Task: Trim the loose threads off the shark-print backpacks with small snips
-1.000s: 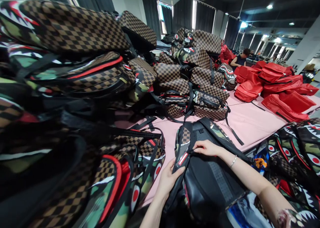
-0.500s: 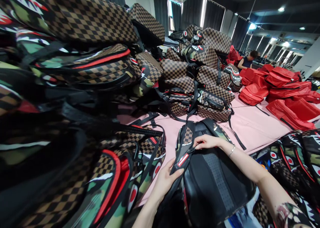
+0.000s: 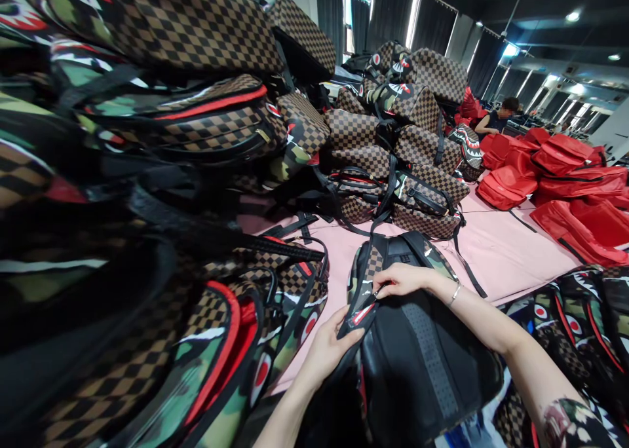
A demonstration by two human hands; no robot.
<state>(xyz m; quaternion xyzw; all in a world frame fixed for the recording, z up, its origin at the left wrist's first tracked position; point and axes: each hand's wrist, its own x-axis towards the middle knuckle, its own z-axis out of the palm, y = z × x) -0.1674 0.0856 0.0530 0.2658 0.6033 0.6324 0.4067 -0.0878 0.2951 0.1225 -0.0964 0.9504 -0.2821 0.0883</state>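
A backpack (image 3: 432, 350) lies with its black padded back panel facing up, in front of me on the pink table. Its shoulder strap (image 3: 369, 271) has a checkered and camouflage face with a red and white label. My left hand (image 3: 337, 343) grips the lower part of this strap, thumb on top near the label. Just above the label, my right hand (image 3: 400, 281) pinches at the strap's edge with fingertips together. Whatever small part sits between those fingertips is too small to make out; it may be the strap edge itself.
Checkered and camouflage backpacks (image 3: 196, 35) are piled high on the left and at the back. Red bags (image 3: 565, 179) heap up at the right on the pink table (image 3: 496, 258). More shark-face backpacks (image 3: 555, 323) stand at the lower right. A person (image 3: 498, 117) is in the background.
My right hand has slid slightly down and left along the strap toward the label. My left hand keeps its hold. The whole view has shifted a little.
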